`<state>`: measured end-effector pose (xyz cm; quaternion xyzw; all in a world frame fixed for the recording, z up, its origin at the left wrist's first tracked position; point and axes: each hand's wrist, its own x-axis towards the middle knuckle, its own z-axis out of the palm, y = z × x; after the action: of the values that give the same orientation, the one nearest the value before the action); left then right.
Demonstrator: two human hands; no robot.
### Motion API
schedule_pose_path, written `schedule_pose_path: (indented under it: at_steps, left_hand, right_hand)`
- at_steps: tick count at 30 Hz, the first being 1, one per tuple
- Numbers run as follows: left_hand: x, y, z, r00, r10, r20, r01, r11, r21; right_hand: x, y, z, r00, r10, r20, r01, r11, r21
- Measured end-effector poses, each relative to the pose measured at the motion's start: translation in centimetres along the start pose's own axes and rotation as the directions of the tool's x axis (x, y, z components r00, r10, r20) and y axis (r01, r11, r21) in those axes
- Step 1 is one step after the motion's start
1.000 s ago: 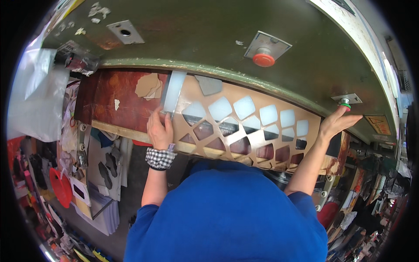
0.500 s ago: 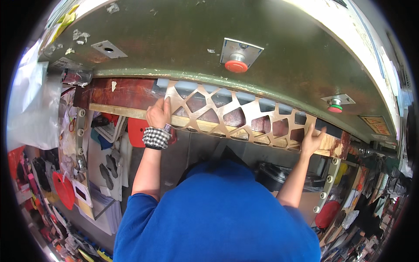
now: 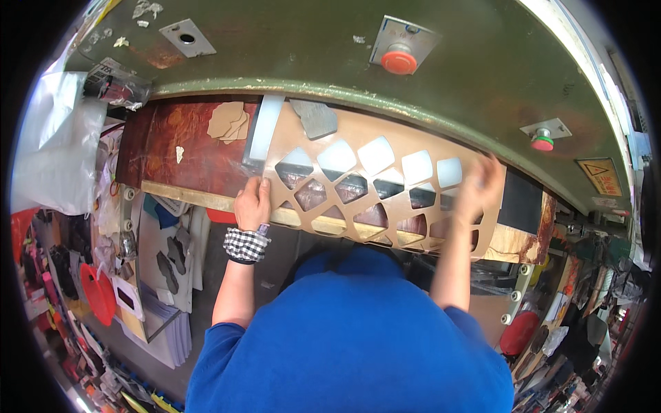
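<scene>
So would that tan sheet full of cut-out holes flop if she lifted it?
Probably: the tan cut-out sheet looks thin, its remaining strips narrow, so it should sag. Likely light. The left hand and right hand hold opposite ends.

You face a green machine body [image 3: 289, 55] with red buttons [image 3: 399, 62]; a white plastic bag [image 3: 58, 151] hangs left, clutter below it.

Tan cut-out sheet [image 3: 385, 179], green machine [image 3: 289, 55], red button [image 3: 399, 62], checked wristband [image 3: 246, 244]
</scene>
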<state>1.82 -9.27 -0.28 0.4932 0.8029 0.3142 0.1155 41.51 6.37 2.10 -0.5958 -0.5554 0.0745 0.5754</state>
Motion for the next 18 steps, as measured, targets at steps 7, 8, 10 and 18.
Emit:
schedule_pose_path:
  at_steps: [7, 8, 10, 18]
  left_hand:
    - [-6.1, -0.5, -1.5, 1.0, 0.015, -0.006, -0.013, 0.956, 0.293]
    - [-6.8, -0.6, -1.8, 0.999, 0.041, -0.019, -0.034, 0.961, 0.273]
    - [-8.2, -0.9, -2.3, 0.999, 0.047, -0.014, -0.042, 0.965, 0.259]
    - [-9.8, -1.4, -3.1, 0.996, 0.078, 0.032, -0.083, 0.973, 0.217]
  right_hand:
    - [-12.7, -15.2, 14.1, 0.677, -0.301, 0.672, 0.208, 0.954, 0.217]
    - [-13.2, -15.8, 13.9, 0.69, -0.256, 0.677, 0.157, 0.966, 0.204]
    - [-13.0, -16.3, 12.4, 0.646, 0.064, 0.76, -0.346, 0.913, 0.217]
    - [-11.7, -13.0, 7.2, 0.743, -0.165, 0.649, -0.016, 0.964, 0.264]
